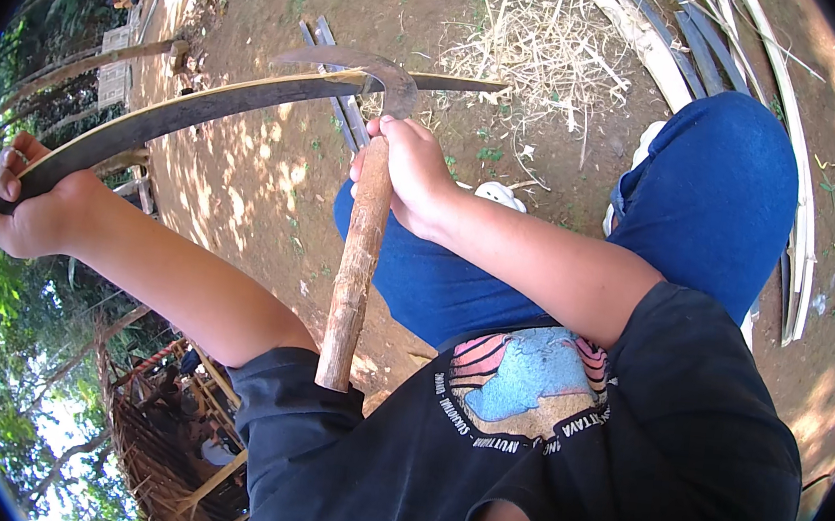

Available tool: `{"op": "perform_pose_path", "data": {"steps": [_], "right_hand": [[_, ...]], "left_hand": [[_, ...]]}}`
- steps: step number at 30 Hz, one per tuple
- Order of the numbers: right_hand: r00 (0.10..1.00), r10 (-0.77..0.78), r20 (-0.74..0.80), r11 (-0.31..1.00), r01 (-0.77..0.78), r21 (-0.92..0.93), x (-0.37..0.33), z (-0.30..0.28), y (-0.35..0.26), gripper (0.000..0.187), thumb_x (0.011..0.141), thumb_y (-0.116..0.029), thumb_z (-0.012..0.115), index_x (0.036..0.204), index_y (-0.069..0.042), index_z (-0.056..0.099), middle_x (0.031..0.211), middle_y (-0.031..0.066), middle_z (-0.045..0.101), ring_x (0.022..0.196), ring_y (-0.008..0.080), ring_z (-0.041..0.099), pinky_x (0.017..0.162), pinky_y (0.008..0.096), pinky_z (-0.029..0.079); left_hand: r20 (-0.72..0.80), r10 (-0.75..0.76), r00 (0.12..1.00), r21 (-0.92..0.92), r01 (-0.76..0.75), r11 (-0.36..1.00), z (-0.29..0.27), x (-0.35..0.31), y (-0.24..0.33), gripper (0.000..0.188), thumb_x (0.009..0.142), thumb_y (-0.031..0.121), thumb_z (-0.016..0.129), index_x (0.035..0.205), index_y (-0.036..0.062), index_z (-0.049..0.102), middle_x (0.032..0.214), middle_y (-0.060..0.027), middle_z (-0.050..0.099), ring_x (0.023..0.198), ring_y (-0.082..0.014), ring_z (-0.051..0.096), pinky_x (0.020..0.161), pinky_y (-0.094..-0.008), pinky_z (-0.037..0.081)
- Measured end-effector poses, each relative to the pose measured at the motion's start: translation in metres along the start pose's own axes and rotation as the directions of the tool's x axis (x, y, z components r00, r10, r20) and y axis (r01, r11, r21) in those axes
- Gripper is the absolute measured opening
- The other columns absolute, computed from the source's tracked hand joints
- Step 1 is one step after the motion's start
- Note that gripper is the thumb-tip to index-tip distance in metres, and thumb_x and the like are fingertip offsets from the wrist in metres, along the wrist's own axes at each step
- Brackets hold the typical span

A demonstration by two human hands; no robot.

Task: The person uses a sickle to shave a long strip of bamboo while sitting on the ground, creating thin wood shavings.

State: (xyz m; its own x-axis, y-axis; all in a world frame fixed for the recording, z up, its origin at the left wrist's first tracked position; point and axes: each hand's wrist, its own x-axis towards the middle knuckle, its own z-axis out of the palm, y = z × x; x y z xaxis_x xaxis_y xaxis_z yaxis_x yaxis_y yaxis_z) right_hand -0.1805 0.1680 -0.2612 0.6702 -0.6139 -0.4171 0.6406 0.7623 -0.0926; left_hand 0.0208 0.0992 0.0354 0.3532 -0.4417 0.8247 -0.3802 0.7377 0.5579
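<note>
At the far left, my left hand [35, 209] is closed round one end of a long, bowed bamboo strip [211, 110], dark on its face and pale along its upper edge. The strip runs rightward across the view to a thin tip. Near the middle, my right hand [406, 174] grips a sickle [364, 245] where its rough wooden handle meets the blade. The handle points down toward my chest. Its curved, brownish blade hooks up and left, meeting the strip near the strip's right part; which of the two lies in front at the contact is hard to tell.
Pale shavings [547, 67] lie heaped on the brown dirt ahead. Long split strips [704, 47] lie at the upper right and along my bent right knee [726, 190]. A dark grooved piece [349, 118] rests behind the blade. A thatched structure [158, 447] stands lower left.
</note>
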Motion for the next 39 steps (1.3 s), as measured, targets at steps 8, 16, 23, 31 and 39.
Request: {"op": "perform_pose_path", "data": {"steps": [8, 16, 23, 31, 39], "right_hand": [[0.999, 0.023, -0.046, 0.997, -0.020, 0.074, -0.006, 0.009, 0.000, 0.022, 0.102, -0.025, 0.031, 0.108, -0.006, 0.041, 0.074, 0.0156, 0.058, 0.066, 0.0252, 0.058, 0.062, 0.0439, 0.049], [0.994, 0.060, 0.095, 0.997, -0.065, 0.052, -0.008, 0.010, 0.001, 0.022, 0.101, -0.029, 0.035, 0.107, -0.008, 0.043, 0.070, 0.0150, 0.058, 0.062, 0.0261, 0.058, 0.058, 0.0415, 0.049], [0.999, 0.052, 0.001, 0.995, -0.052, 0.080, -0.008, 0.013, 0.004, 0.023, 0.102, -0.029, 0.035, 0.107, -0.008, 0.042, 0.070, 0.0157, 0.059, 0.062, 0.0269, 0.058, 0.059, 0.0411, 0.048], [0.993, 0.060, 0.104, 0.992, -0.070, 0.102, -0.018, 0.019, -0.003, 0.021, 0.101, -0.028, 0.035, 0.106, -0.009, 0.042, 0.070, 0.0156, 0.060, 0.060, 0.0269, 0.057, 0.059, 0.0412, 0.048], [0.989, 0.075, 0.125, 0.992, -0.087, 0.093, -0.025, 0.025, -0.010, 0.021, 0.101, -0.029, 0.035, 0.105, -0.010, 0.044, 0.068, 0.0148, 0.059, 0.061, 0.0256, 0.057, 0.059, 0.0388, 0.048]], "left_hand": [[0.056, -0.033, 0.998, -0.075, 0.037, 0.997, -0.016, 0.011, 0.000, 0.025, 0.098, 0.038, 0.037, 0.089, 0.0154, 0.043, 0.054, 0.0006, 0.041, 0.061, -0.0215, 0.050, 0.073, -0.0453, 0.047], [0.055, -0.030, 0.998, -0.075, 0.034, 0.997, -0.016, 0.009, -0.002, 0.025, 0.098, 0.038, 0.038, 0.089, 0.0159, 0.043, 0.054, 0.0009, 0.041, 0.061, -0.0211, 0.050, 0.071, -0.0424, 0.045], [0.063, 0.004, 0.998, -0.095, 0.002, 0.996, -0.015, 0.017, -0.005, 0.032, 0.100, 0.041, 0.036, 0.089, 0.0120, 0.044, 0.062, -0.0040, 0.048, 0.068, -0.0246, 0.054, 0.074, -0.0427, 0.048], [-0.004, 0.142, 0.990, 0.093, -0.141, 0.986, 0.009, -0.006, -0.005, 0.040, 0.103, 0.042, 0.029, 0.092, 0.0077, 0.046, 0.104, -0.0136, 0.056, 0.096, -0.0299, 0.055, 0.093, -0.0531, 0.048], [0.032, 0.108, 0.994, -0.030, -0.107, 0.994, 0.012, -0.008, -0.005, 0.041, 0.103, 0.043, 0.029, 0.093, 0.0083, 0.048, 0.102, -0.0121, 0.056, 0.097, -0.0301, 0.056, 0.096, -0.0544, 0.047]]}}
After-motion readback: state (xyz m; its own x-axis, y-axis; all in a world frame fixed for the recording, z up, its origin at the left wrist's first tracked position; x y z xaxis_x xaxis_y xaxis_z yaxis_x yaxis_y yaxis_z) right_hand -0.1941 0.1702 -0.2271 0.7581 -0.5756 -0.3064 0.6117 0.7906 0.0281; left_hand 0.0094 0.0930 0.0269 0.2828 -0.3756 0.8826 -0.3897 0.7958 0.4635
